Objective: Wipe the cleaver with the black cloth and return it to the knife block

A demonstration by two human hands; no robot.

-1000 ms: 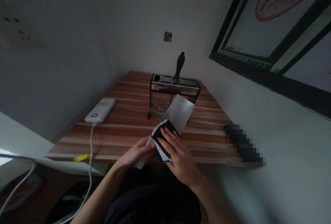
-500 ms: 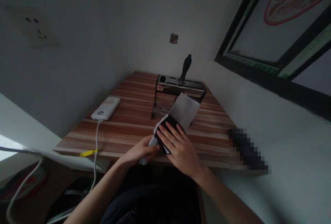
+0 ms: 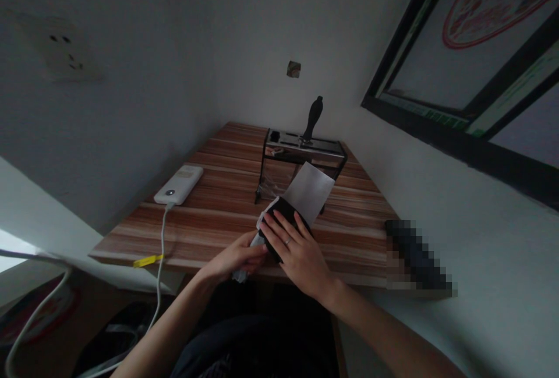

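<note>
Hardly anything has shifted since the earlier frame: both hands sit where they did at the near edge of the table (image 3: pixel 209 215), and the bundle has only drawn slightly nearer. A metal rack (image 3: pixel 301 151) stands at the far end. A power bank (image 3: pixel 179 184) lies to the left, and its cable (image 3: pixel 162 232) runs off the near edge.

The sheet (image 3: pixel 312 189) has its long axis running near-left to far-right. Its free end is lifted and points at the rack. A black piece (image 3: pixel 283 210) lies on its near half.

My right hand (image 3: pixel 299 253) rests flat on the black piece with fingers spread, I'd judge to keep it against the sheet. The thumb is hidden, so I can't tell whether it clamps from below. My left hand (image 3: pixel 236 257) is curled around the sheet's near-left end, probably to steady it.
</note>
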